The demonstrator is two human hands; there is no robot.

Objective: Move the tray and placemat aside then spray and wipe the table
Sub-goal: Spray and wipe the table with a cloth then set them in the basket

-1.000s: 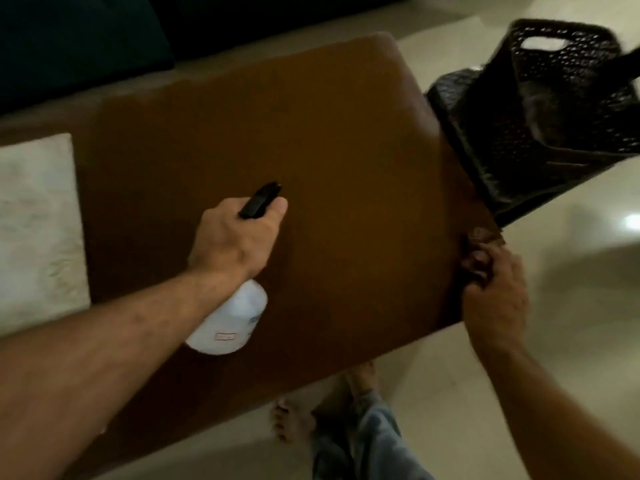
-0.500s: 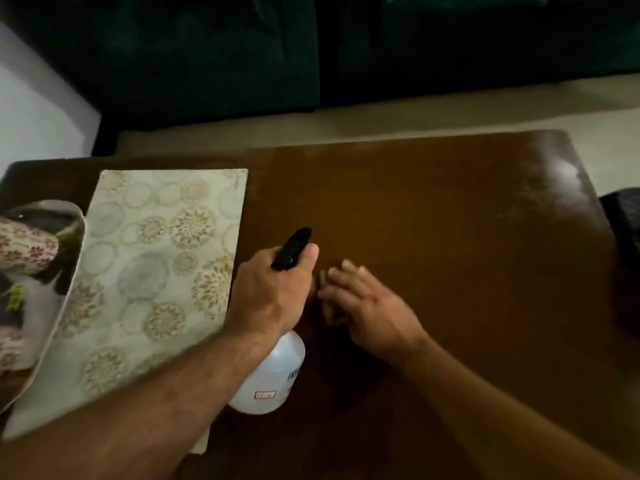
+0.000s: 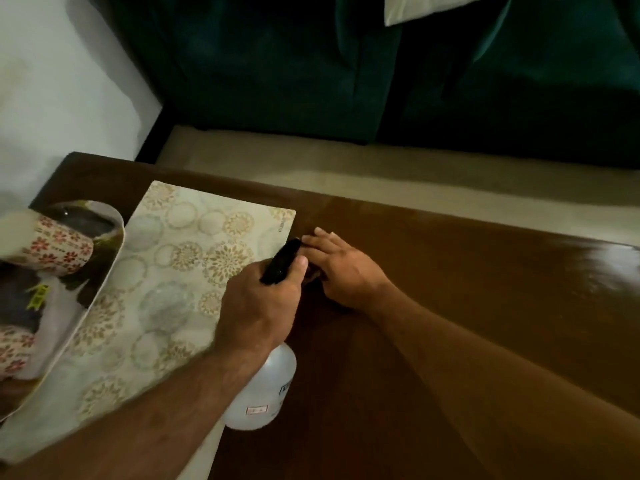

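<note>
My left hand [image 3: 256, 306] grips the neck of a white spray bottle [image 3: 263, 393] with a black trigger head, held above the brown table [image 3: 485, 306] at the placemat's right edge. My right hand [image 3: 343, 271] lies flat on the table just right of the nozzle, pressing a dark cloth [image 3: 311, 276] that is mostly hidden under the fingers. The patterned placemat [image 3: 173, 271] lies at the table's left end. A tray [image 3: 119, 233] overlaps the placemat's left side.
Floral cups [image 3: 59, 251] lie on the tray at the far left. A dark green sofa [image 3: 311, 64] stands beyond the table, across a strip of pale floor [image 3: 346, 161]. A white wall [image 3: 52, 81] is at the upper left. The table's right part shines with glare.
My right hand has come from the table's right edge to the middle beside the spray nozzle. The view has swung left, so the placemat and tray now show and the black basket is gone.
</note>
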